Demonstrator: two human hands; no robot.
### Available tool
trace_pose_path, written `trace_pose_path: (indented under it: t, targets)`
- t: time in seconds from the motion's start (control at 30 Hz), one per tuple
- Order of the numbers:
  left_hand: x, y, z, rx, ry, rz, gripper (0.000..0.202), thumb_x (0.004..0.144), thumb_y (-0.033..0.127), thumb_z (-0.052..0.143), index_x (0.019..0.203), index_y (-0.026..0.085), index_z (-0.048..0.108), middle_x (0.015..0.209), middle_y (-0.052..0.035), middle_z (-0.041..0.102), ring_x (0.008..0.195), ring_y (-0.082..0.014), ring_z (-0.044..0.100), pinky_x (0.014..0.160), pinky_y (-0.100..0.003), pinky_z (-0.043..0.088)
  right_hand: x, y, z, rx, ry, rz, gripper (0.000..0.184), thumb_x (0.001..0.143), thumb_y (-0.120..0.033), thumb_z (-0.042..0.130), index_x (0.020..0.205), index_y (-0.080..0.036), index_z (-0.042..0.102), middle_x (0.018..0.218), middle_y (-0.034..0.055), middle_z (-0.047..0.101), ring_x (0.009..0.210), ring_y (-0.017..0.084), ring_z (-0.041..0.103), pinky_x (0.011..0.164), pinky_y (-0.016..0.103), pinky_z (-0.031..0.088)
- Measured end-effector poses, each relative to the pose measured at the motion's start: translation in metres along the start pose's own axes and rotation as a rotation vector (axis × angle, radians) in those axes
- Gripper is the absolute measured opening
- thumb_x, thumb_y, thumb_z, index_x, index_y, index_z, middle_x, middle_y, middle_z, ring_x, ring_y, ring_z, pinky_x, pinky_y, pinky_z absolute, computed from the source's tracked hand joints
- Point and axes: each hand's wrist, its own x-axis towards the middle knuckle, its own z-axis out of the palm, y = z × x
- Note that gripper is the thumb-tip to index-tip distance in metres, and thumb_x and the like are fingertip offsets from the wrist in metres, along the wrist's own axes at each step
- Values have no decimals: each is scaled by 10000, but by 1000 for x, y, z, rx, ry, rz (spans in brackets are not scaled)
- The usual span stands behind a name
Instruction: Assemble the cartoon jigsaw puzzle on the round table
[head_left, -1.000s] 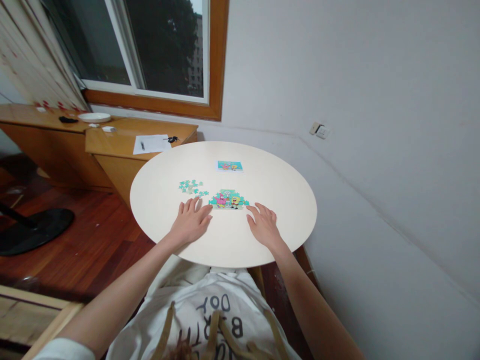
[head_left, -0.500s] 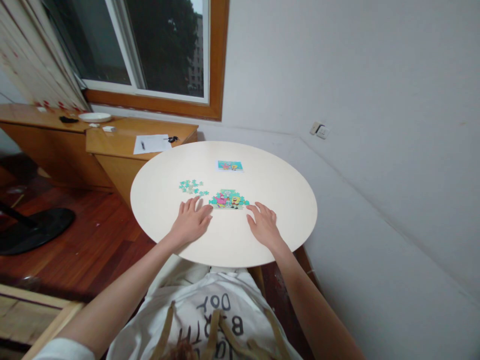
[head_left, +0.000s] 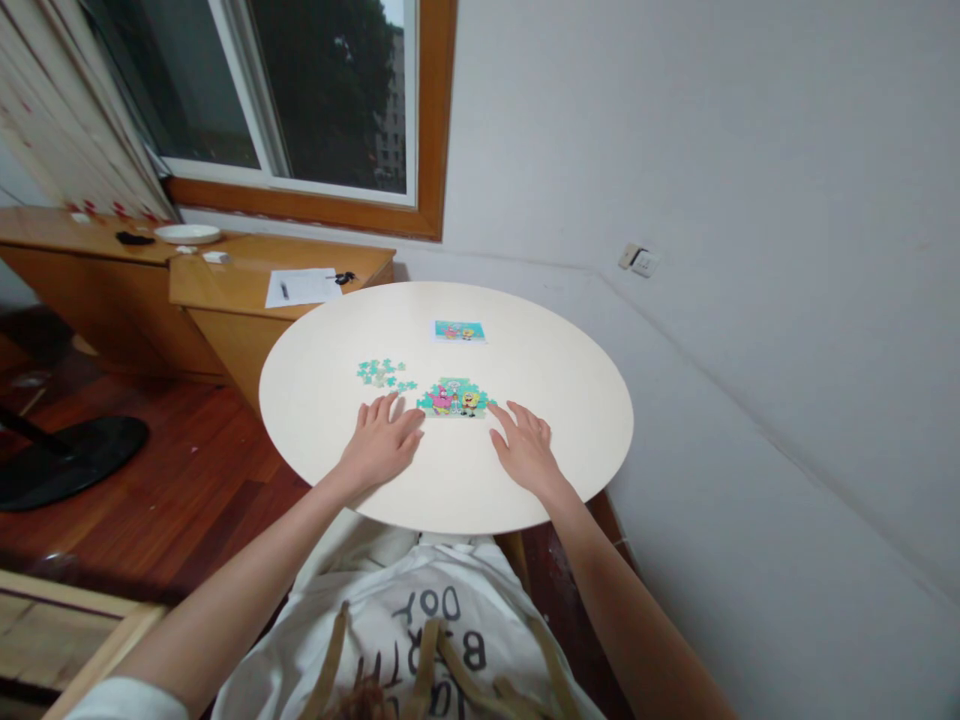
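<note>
- Head view: the partly joined puzzle (head_left: 454, 398) lies flat near the middle of the frame, on the round white table (head_left: 570, 370).
- The left hand (head_left: 381, 445) is at the puzzle's left end. Its fingers are spread and it grips nothing. The thumb looks like it touches the puzzle's edge.
- The right hand (head_left: 526, 450) is at the right end. Its fingers bend a little and it grips nothing too. A fingertip seems to touch that edge.
- To do this well, I think both hands should press softly and evenly from the two sides. A hard push could make the bits pop up or come apart.
- Loose pieces (head_left: 391, 381) lie in a small heap just left of the middle. A picture card (head_left: 459, 331) lies above the puzzle in the frame, and it looks like a good guide.
- One container: a white dish (head_left: 187, 235) on the wooden cabinet (head_left: 352, 262), upper left. I cannot tell if anything is in it.
</note>
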Motion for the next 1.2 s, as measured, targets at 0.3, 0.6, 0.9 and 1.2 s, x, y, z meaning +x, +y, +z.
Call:
trace_pose_path:
  t: [0.3, 0.6, 0.9, 1.2]
  targets:
    - [0, 0, 0, -1, 7, 1, 374, 918, 373, 387, 1227, 267, 569, 1398, -132, 398, 1328, -339, 308, 1069, -583, 247, 0, 0, -1, -12, -22, -7, 388, 942, -284, 374, 1293, -290, 540, 1390, 117, 480, 1280, 251, 405, 1013, 461, 296]
    - [0, -1, 1, 2, 11, 7, 368, 915, 367, 391, 1212, 266, 582, 1388, -133, 401, 1322, -342, 315, 1066, -581, 256, 0, 0, -1, -8, -25, -1, 388, 943, -287, 376, 1294, -294, 540, 1387, 115, 483, 1281, 245, 404, 1013, 457, 294]
    - [0, 0, 1, 3, 8, 5, 373, 918, 371, 388, 1220, 269, 582, 1382, -140, 402, 1319, -347, 322, 1068, -580, 253, 0, -1, -2, -1, -34, 3, 391, 943, -285, 376, 1300, -290, 536, 1391, 119, 479, 1287, 246, 398, 1018, 462, 289]
    - [0, -1, 1, 0, 8, 8, 369, 917, 368, 393, 1215, 263, 583, 1383, -139, 401, 1316, -350, 322, 1066, -580, 251, 0, 0, -1, -13, -23, -3, 389, 943, -281, 384, 1301, -288, 535, 1387, 118, 483, 1284, 245, 406, 1017, 453, 298]
